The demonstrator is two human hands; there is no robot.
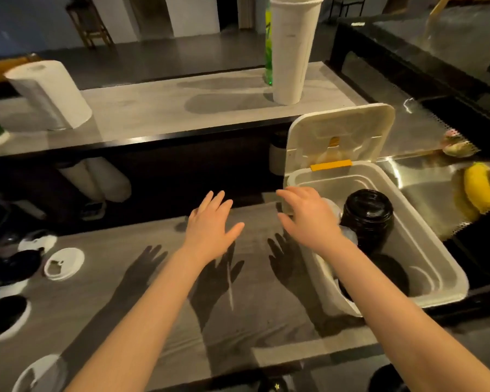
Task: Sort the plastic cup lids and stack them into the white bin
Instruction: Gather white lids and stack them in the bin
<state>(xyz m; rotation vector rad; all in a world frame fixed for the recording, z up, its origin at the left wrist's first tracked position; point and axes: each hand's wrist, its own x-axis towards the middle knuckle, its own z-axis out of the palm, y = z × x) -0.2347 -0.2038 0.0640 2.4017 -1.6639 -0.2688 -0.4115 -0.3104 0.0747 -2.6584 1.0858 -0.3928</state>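
Observation:
The white bin [433, 250] stands at the right on the grey counter, its hinged cover [343, 131] raised. Inside it stands a stack of black lids [368, 213], with a pale lid stack [348, 236] partly hidden behind my right wrist. My right hand [306, 216] hovers over the bin's left rim, fingers spread, holding nothing. My left hand [210, 224] floats above the counter left of the bin, fingers apart and empty. Loose lids lie at the far left: a white lid [64, 263], black lids [9, 267], and a black lid [5, 316].
A raised shelf behind holds a paper towel roll [48, 94] and a tall stack of white cups [292, 49] beside a green bottle [268, 60]. A steel sink [425, 193] with a yellow sponge [478, 188] lies right of the bin. Another white lid [37, 372] sits bottom left.

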